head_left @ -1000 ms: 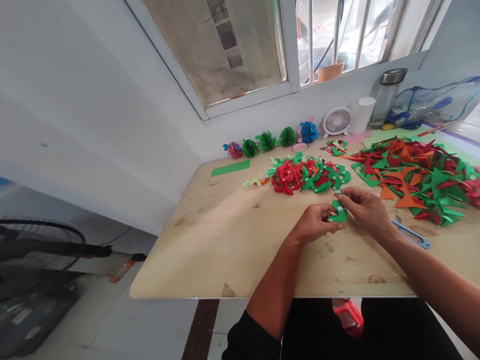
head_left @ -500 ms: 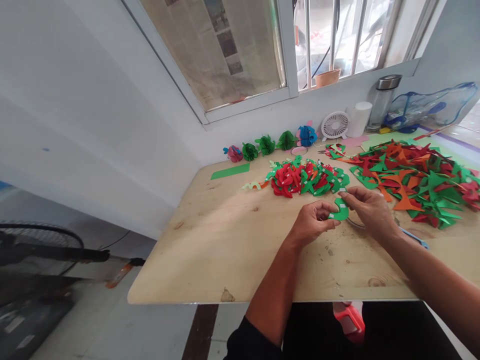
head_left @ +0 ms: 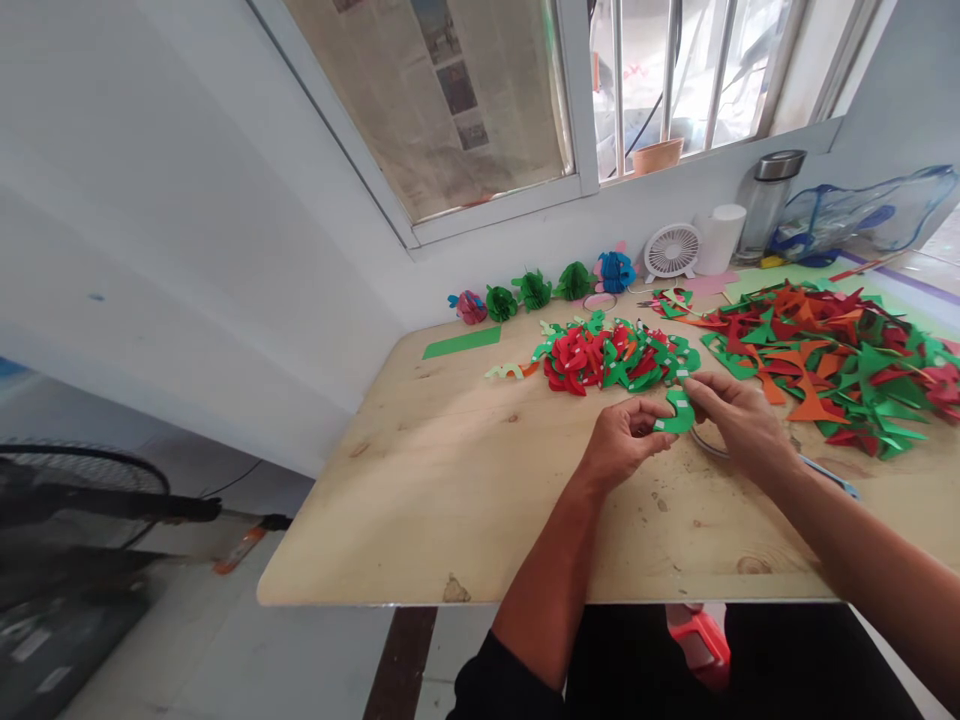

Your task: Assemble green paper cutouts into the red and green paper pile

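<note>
My left hand (head_left: 624,442) pinches a curved green paper cutout (head_left: 675,420) by its left side, thumb below and fingers curled above. Small white patches dot the cutout. My right hand (head_left: 742,415) is closed at its upper right end, thumb and forefinger pressed together beside a white patch. Both hands are held above the wooden table (head_left: 450,480). Just behind them lies a heap of red and green paper cutouts (head_left: 600,355), many with white patches. Beneath my right hand a thin grey curved rim and a slim blue object (head_left: 829,477) show in part.
Red, orange and green paper scraps (head_left: 817,350) pile up on the right. Along the wall stand several folded paper figures (head_left: 534,290), a small white fan (head_left: 672,250), a white cylinder (head_left: 724,240) and a glass bottle (head_left: 769,205). A green strip (head_left: 461,342) lies far left.
The green cutout has shifted slightly up and left in my hands. My right fingertips have come a little closer to its upper end. The heaps stay as they were.
</note>
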`<action>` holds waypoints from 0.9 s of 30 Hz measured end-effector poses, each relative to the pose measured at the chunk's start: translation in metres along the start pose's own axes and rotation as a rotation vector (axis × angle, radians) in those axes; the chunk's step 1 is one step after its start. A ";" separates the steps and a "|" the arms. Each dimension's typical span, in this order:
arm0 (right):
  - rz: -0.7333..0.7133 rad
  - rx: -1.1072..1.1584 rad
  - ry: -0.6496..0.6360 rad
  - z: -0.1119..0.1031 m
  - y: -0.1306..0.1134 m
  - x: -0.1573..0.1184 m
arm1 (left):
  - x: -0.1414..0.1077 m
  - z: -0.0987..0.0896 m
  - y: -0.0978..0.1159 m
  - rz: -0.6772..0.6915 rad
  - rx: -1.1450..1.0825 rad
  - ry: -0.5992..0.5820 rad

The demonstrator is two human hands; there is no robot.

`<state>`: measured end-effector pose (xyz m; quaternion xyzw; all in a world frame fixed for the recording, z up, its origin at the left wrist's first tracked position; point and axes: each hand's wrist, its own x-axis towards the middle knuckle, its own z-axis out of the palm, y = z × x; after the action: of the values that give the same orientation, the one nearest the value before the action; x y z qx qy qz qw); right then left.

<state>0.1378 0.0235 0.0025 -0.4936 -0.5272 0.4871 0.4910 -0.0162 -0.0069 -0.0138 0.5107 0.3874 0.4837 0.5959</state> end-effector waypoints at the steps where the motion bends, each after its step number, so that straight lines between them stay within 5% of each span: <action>1: -0.004 0.009 -0.028 -0.001 0.002 0.001 | 0.000 0.000 0.000 0.008 -0.004 0.012; 9: 0.075 -0.094 -0.192 0.003 -0.001 -0.003 | 0.005 -0.003 -0.004 0.096 0.003 0.097; 27: 0.152 0.121 -0.243 0.004 0.000 -0.003 | 0.003 0.000 0.001 0.161 0.136 0.117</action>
<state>0.1342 0.0200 0.0019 -0.4390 -0.5137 0.6098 0.4142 -0.0158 -0.0042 -0.0127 0.5502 0.4112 0.5317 0.4955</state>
